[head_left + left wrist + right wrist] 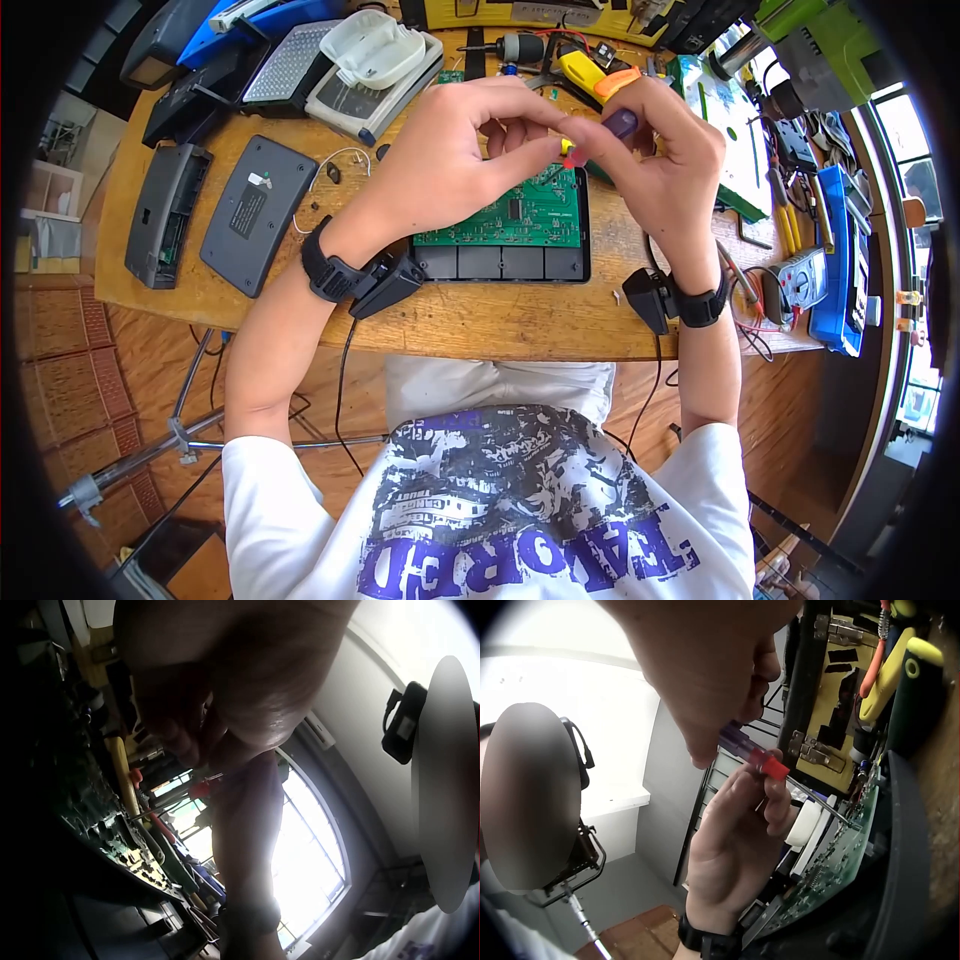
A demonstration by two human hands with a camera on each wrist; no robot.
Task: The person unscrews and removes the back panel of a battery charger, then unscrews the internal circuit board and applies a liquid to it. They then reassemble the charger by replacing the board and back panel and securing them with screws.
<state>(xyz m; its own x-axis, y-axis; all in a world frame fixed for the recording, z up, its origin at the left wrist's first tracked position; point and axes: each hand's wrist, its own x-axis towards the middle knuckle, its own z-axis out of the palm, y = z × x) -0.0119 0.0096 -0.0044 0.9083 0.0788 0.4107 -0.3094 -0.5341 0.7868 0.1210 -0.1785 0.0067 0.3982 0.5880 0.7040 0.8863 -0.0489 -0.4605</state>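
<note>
A screwdriver with a purple handle and red collar slants down to a green circuit board lying in a black casing. My right hand grips the handle from above. My left hand pinches near the red collar with thumb and fingertips, as the right wrist view shows. In that view the metal shaft reaches the board; whether its tip sits in a screw cannot be told. The left wrist view is dark, with the red collar by the fingertips.
Two dark housings and a white cable lie to the left. Behind are a clear plastic case and a power screwdriver. A multimeter, pliers and a blue tray stand at the right.
</note>
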